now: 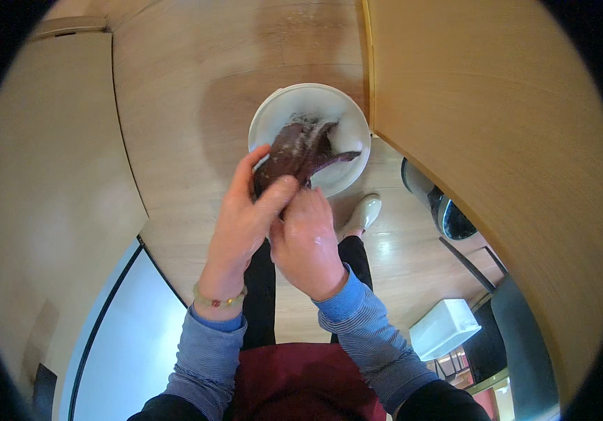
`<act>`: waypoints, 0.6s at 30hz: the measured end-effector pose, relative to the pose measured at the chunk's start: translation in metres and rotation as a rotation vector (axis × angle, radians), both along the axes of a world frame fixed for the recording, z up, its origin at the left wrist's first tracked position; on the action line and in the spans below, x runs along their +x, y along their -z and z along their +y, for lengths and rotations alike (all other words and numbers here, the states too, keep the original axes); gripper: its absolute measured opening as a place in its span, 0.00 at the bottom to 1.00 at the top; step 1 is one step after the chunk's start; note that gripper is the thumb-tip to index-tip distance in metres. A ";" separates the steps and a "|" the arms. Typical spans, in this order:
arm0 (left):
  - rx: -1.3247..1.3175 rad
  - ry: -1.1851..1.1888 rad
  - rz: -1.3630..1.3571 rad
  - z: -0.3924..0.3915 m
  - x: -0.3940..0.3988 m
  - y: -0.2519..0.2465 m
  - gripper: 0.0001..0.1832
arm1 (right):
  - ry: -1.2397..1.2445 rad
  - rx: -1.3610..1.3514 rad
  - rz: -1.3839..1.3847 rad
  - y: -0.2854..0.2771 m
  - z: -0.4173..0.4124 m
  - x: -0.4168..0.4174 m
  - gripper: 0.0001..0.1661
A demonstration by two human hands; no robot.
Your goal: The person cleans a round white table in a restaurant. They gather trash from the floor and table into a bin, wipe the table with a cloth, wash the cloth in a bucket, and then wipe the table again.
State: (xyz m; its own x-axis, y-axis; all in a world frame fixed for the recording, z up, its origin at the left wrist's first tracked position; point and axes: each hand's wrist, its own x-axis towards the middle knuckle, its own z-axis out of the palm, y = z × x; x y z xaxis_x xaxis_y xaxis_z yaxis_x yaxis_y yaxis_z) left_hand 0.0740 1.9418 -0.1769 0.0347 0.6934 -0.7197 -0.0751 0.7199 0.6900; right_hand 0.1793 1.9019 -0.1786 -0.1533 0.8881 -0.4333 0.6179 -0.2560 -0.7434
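A wet dark brown-purple cloth (291,152) hangs over a round white bucket (346,171), with whitish streaks on it that look like suds. My left hand (243,216) holds the cloth's near left side, thumb on top and fingers along the edge. My right hand (309,237) is closed like a fist on the cloth's near end, close against the left thumb. Both hands look wet. Part of the cloth near my fingers is hidden, and so is the bucket's near left rim.
The bucket stands on a wood-look floor (175,105), near the corner of a wooden panel (480,94). A pale cabinet door (54,158) and a light blue panel (128,342) flank the left. To the right are a metal bin (420,181), a white container (443,329) and a chair (522,331).
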 end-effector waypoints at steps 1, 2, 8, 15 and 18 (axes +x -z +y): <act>0.089 0.103 0.117 0.002 0.006 0.014 0.33 | -0.077 0.022 -0.071 0.000 0.003 0.002 0.28; 0.127 0.087 0.193 0.004 0.012 0.040 0.32 | -0.079 0.118 -0.267 0.007 0.000 0.004 0.31; 0.144 0.420 0.774 -0.008 0.040 0.220 0.23 | 0.307 0.005 -0.007 0.042 -0.027 0.048 0.24; 0.147 0.513 0.746 -0.013 0.026 0.247 0.21 | 0.693 -0.480 0.492 0.082 -0.049 0.050 0.23; 0.069 0.108 0.225 -0.022 0.025 0.170 0.20 | 1.132 -0.861 0.884 0.103 -0.042 0.039 0.36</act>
